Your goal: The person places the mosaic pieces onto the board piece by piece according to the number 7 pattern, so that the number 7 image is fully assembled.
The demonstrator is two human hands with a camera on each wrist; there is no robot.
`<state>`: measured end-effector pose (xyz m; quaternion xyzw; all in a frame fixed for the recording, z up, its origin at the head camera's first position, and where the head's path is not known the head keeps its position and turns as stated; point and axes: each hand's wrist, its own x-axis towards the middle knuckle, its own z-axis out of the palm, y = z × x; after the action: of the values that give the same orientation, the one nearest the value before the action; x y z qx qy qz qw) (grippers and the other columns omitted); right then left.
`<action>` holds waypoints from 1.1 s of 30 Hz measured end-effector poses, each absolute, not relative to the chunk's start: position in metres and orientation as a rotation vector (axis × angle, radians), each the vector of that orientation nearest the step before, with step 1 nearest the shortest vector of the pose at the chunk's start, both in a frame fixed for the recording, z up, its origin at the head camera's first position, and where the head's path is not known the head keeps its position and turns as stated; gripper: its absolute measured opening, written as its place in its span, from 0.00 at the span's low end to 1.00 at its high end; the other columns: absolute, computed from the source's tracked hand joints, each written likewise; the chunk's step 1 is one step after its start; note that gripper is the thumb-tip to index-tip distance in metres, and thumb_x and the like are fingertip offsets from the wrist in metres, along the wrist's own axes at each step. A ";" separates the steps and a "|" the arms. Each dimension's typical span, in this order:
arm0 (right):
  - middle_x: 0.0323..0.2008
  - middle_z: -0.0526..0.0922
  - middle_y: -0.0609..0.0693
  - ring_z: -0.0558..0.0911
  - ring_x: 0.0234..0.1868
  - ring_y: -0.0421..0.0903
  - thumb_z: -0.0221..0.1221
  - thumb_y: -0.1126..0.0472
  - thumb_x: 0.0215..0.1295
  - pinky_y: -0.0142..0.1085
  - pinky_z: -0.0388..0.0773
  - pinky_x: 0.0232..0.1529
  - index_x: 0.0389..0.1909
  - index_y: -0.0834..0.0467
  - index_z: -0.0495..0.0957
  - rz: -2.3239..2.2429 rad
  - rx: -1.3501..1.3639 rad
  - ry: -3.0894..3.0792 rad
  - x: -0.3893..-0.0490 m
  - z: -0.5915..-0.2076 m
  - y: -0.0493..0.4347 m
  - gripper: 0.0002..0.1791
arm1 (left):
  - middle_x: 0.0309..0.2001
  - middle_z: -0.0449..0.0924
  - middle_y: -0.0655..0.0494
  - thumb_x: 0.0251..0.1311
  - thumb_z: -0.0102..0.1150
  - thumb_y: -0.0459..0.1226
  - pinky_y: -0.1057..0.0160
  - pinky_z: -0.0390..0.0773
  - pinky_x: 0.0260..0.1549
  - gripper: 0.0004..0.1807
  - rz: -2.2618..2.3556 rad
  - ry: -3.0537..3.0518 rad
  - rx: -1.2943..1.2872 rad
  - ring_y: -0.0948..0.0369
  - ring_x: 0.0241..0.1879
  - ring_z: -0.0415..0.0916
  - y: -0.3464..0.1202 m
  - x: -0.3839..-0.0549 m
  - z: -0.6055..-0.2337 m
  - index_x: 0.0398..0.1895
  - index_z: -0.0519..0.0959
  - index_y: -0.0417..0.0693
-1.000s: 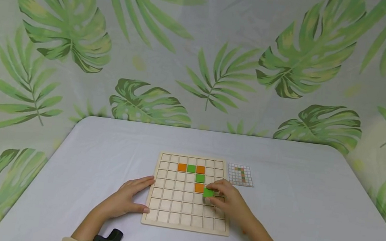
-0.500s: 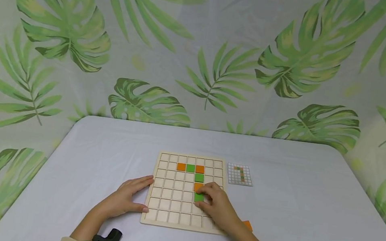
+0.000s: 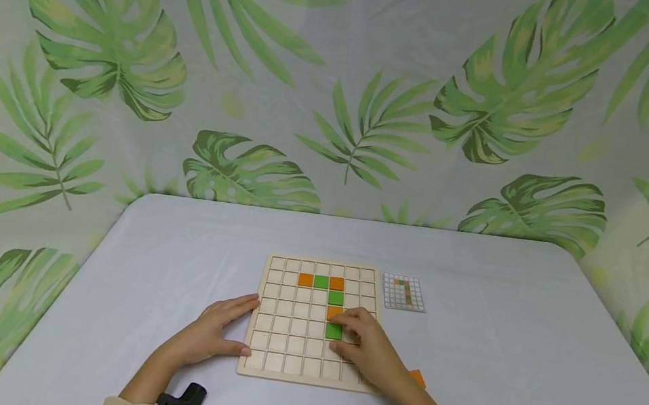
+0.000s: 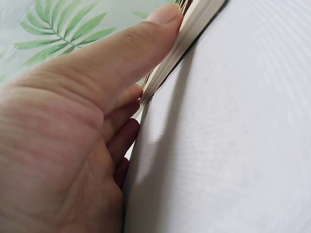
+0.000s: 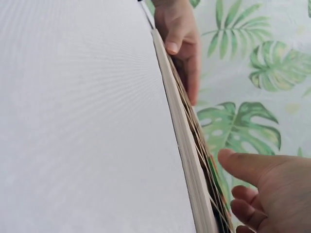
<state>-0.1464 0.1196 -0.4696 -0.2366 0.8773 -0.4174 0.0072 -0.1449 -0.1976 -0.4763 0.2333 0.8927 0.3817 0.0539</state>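
Note:
A wooden grid board [image 3: 278, 343] lies on the white table. My left hand [image 3: 214, 329] rests against its left edge, thumb and fingers spread apart; the left wrist view shows the thumb [image 4: 138, 46] on the board's rim. Over the board's right half is my right hand [image 3: 369, 349], its fingertips and thumb parted around a green tile [image 3: 334, 331] that lies flat in a cell. Directly above that tile is an orange tile [image 3: 334, 313], partly covered by the fingers. A green tile [image 3: 335, 298] and a top row of orange, green and orange tiles continue the pattern.
A small printed card [image 3: 403, 292] with a coloured grid pattern lies by the board's upper right side. A loose orange tile [image 3: 417, 378] sits on the table, partly behind my right forearm. A leaf-patterned cloth [image 3: 364, 132] hangs behind the table.
My right hand has carried the green tile left and down into the cell below the lower orange tile, then loosened its pinch. The left hand stays at the edge.

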 end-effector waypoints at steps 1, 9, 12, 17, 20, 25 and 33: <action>0.47 0.70 0.42 0.69 0.38 0.41 0.64 0.58 0.52 0.32 0.71 0.38 0.50 0.55 0.76 -1.313 -0.733 2.748 -0.146 -0.468 0.121 0.22 | 0.66 0.56 0.53 0.39 0.67 0.54 0.41 0.48 0.56 0.47 1.161 2.712 0.712 0.46 0.63 0.50 -0.197 -0.145 -0.476 0.64 0.62 0.45; 0.52 0.69 0.44 0.71 0.51 0.48 0.66 0.55 0.49 0.45 0.70 0.49 0.53 0.54 0.72 -1.319 -0.784 2.782 -0.132 -0.441 0.156 0.27 | 0.66 0.55 0.55 0.39 0.68 0.53 0.41 0.48 0.57 0.47 1.165 2.694 0.693 0.46 0.63 0.49 -0.197 -0.145 -0.474 0.65 0.62 0.46; 0.55 0.68 0.45 0.70 0.52 0.47 0.66 0.55 0.49 0.42 0.74 0.42 0.54 0.52 0.71 -1.309 -0.759 2.754 -0.124 -0.436 0.177 0.29 | 0.66 0.55 0.55 0.39 0.67 0.54 0.42 0.47 0.57 0.47 1.155 2.697 0.677 0.47 0.63 0.49 -0.197 -0.145 -0.474 0.65 0.61 0.47; 0.57 0.65 0.47 0.77 0.39 0.43 0.65 0.54 0.50 0.33 0.76 0.29 0.57 0.53 0.68 -1.335 -0.752 2.667 -0.113 -0.439 0.209 0.31 | 0.66 0.55 0.55 0.39 0.67 0.54 0.42 0.48 0.57 0.47 1.146 2.712 0.679 0.47 0.63 0.50 -0.198 -0.145 -0.475 0.65 0.62 0.47; 0.56 0.68 0.46 0.74 0.48 0.41 0.66 0.52 0.49 0.25 0.68 0.46 0.57 0.53 0.69 -1.212 -0.839 2.755 -0.110 -0.444 0.224 0.32 | 0.66 0.55 0.55 0.38 0.67 0.54 0.42 0.48 0.57 0.47 1.157 2.707 0.677 0.47 0.63 0.50 -0.199 -0.144 -0.475 0.65 0.62 0.47; 0.56 0.70 0.45 0.65 0.58 0.38 0.65 0.48 0.48 0.17 0.52 0.54 0.58 0.52 0.68 -1.065 -0.852 2.771 -0.106 -0.455 0.241 0.34 | 0.67 0.55 0.56 0.39 0.67 0.54 0.41 0.48 0.56 0.48 1.166 2.690 0.668 0.47 0.63 0.49 -0.198 -0.144 -0.475 0.65 0.61 0.47; 0.47 0.73 0.42 0.71 0.48 0.37 0.63 0.53 0.53 0.21 0.63 0.49 0.47 0.51 0.75 -1.083 -0.860 2.731 -0.105 -0.466 0.250 0.20 | 0.67 0.55 0.55 0.39 0.67 0.53 0.41 0.48 0.57 0.47 1.161 2.689 0.665 0.47 0.63 0.49 -0.197 -0.144 -0.473 0.65 0.61 0.47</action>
<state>-0.1052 0.2504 -0.4662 -0.2809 0.8914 -0.3535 0.0402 -0.1435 -0.1968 -0.4731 0.2208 0.8932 0.3856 0.0690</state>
